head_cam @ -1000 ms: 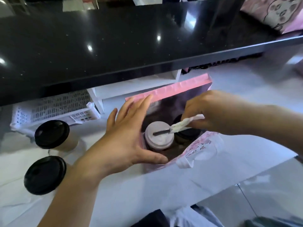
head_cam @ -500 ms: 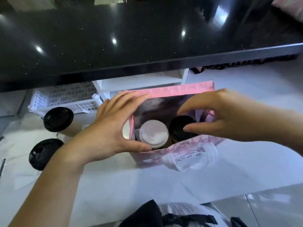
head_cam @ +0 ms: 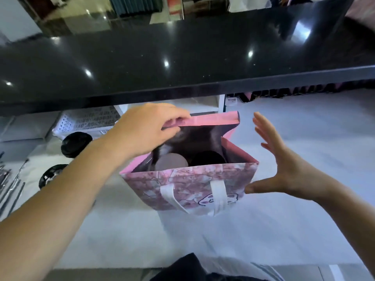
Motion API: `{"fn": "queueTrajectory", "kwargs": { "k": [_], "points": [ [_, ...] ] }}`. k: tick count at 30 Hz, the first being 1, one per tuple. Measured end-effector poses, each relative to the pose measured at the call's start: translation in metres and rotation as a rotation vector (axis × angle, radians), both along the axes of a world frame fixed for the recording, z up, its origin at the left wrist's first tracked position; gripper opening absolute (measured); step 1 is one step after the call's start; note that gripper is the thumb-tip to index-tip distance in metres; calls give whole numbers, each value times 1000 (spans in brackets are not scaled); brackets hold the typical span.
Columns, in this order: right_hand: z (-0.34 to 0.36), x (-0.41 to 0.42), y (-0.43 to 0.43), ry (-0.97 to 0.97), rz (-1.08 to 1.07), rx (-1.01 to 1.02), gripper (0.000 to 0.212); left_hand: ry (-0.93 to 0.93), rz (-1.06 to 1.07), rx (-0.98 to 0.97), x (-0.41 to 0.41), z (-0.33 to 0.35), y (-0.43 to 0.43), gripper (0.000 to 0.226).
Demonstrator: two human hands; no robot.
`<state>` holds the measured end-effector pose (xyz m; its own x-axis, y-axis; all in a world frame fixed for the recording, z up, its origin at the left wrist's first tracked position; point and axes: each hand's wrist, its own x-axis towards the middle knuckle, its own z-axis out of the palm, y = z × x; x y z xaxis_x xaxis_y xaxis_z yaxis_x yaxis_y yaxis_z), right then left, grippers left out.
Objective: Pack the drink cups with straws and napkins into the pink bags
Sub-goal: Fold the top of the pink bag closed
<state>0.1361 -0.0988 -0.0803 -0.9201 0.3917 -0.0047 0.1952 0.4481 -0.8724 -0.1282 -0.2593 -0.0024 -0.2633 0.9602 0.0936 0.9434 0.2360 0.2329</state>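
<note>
Half a second ago my left hand [head_cam: 146,130] lay flat against the left side of the pink bag [head_cam: 182,185]. Now it has gone to the far rim and grips it, fingers curled over the folded pink edge. My right hand [head_cam: 284,165] was over the bag's mouth by the black lid. Now it is out to the bag's right side, spread wide and holding nothing, and the wrapped straw it carried a second ago is gone from it. Its thumb tip is at the bag's near right corner; I cannot tell whether it touches.

The bag stands upright mid-surface, toward the far edge of the white surface [head_cam: 304,122], under the overhang of the glossy black counter [head_cam: 182,57]. It is a stiff, boxy bag with a mottled pink print outside and a dark lining. A flat white handle [head_cam: 218,195] hangs down its near face. Inside sit two round-lidded cups side by side: the pale-lidded cup [head_cam: 172,162] on the left and the black-lidded cup [head_cam: 207,159] on the right.

Near the left edge stand two more cups with black lids [head_cam: 76,144], with the thin wrapped straws [head_cam: 12,185] nearest that edge. A white perforated basket [head_cam: 87,120] sits behind them.

The bag's near face bears a cartoon outline. I can read no lettering on it.
</note>
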Motion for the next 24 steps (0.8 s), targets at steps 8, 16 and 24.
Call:
{"fn": "queueTrajectory", "kwargs": {
  "k": [8, 16, 24],
  "points": [
    [-2, -29, 31, 64, 194, 18, 126, -423, 16, -212, 14, 17, 1, 20],
    [-23, -35, 28, 286, -37, -120, 31, -588, 76, -186, 19, 9, -13, 21],
    [-27, -32, 17, 338, -168, -96, 20, -661, 163, 14, 2, -2, -52, 26]
  ]
}}
